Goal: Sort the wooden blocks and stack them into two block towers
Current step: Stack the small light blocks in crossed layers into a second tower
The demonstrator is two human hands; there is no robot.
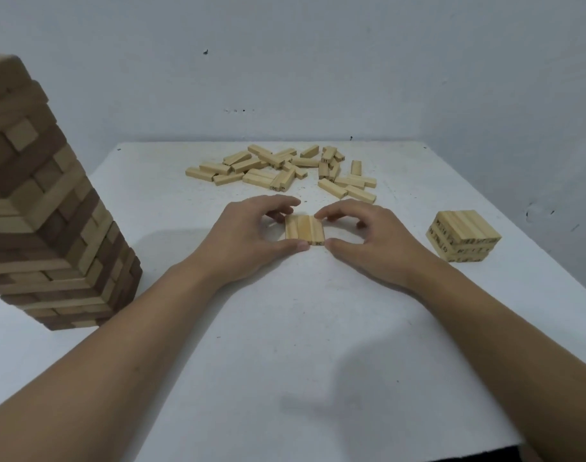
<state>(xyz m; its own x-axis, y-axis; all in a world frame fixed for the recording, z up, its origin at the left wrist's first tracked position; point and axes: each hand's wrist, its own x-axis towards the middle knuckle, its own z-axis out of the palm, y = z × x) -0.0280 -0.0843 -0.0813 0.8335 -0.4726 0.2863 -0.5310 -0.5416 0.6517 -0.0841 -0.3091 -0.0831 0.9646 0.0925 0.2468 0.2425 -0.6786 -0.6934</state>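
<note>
Three side-by-side blocks (304, 230), pinched between left hand (248, 235) and right hand (371, 241)

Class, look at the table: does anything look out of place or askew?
Yes. The loose blocks at the far side of the table lie jumbled at all angles, unlike the neat small stack on the right.

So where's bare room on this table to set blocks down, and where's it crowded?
Bare: the near table between the forearms, and the strip between tall tower and left hand. Narrower: between right hand and short stack. Crowded: the far side, where the loose pile lies beyond the three-block row both hands grip.
</note>
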